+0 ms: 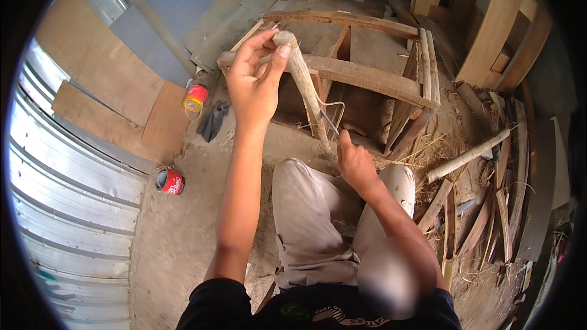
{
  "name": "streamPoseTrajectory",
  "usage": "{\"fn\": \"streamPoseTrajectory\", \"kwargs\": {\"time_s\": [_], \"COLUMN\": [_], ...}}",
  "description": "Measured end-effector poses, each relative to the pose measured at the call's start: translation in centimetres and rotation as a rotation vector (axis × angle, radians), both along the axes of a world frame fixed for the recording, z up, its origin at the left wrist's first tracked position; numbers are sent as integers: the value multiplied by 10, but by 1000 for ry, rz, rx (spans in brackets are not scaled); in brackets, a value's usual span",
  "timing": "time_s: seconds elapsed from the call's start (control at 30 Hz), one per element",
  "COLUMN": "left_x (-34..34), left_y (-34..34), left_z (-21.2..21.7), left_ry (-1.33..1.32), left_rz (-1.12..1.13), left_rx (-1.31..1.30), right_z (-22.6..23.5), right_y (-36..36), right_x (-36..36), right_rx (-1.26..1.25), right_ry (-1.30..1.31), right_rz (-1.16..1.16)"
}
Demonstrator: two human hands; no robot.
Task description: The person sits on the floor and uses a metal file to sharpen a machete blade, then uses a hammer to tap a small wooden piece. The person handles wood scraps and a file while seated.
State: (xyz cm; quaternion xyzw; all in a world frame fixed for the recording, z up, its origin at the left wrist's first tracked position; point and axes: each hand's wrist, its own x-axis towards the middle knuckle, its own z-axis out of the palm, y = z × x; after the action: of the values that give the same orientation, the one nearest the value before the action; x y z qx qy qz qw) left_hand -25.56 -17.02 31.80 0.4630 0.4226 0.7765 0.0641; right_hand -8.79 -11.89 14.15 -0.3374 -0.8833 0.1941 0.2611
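My left hand (255,82) is raised and closed around the top end of a pale, peeled wooden stick (304,80). The stick slants down and slightly right, its lower end toward the ground beyond my knees. My right hand (356,164) is in a fist around the handle of a knife (331,123), whose handle is mostly hidden by the fingers. Its narrow metal blade points up and left and meets the side of the stick. A thin curled wood shaving (342,112) stands out from the stick just above the blade.
A low wooden frame (367,79) stands right behind the stick. Another peeled stick (468,156) lies on scrap wood (437,205) and shavings at the right. Two red cans, one nearer (169,181) and one farther (195,96), and a dark cloth (214,121) lie left. Boards (489,30) lean far right.
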Motion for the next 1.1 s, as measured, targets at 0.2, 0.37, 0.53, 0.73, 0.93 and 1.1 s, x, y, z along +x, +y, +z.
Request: {"fn": "streamPoseTrajectory", "kwargs": {"time_s": [0.2,0.37,0.53,0.73,0.93,1.1], "left_x": [-14,-39,-47,-31,-3,23], "left_y": [-4,-19,-44,-64,-93,-109], "left_z": [-14,-27,-28,-43,-51,-65], "left_ry": [67,105,12,28,120,188], "left_rz": [-22,16,116,281,276,384], "left_rx": [-96,-101,-112,-28,-22,48], "right_z": [-147,-174,-74,65,101,77], "right_y": [13,5,-24,-77,-93,-101], "right_x": [17,27,4,-10,-11,2], "right_rx": [-277,-402,-433,-393,-321,-282], "right_ry": [-432,-398,1,376,562,539], "right_rz": [-7,-82,-62,160,307,376]}}
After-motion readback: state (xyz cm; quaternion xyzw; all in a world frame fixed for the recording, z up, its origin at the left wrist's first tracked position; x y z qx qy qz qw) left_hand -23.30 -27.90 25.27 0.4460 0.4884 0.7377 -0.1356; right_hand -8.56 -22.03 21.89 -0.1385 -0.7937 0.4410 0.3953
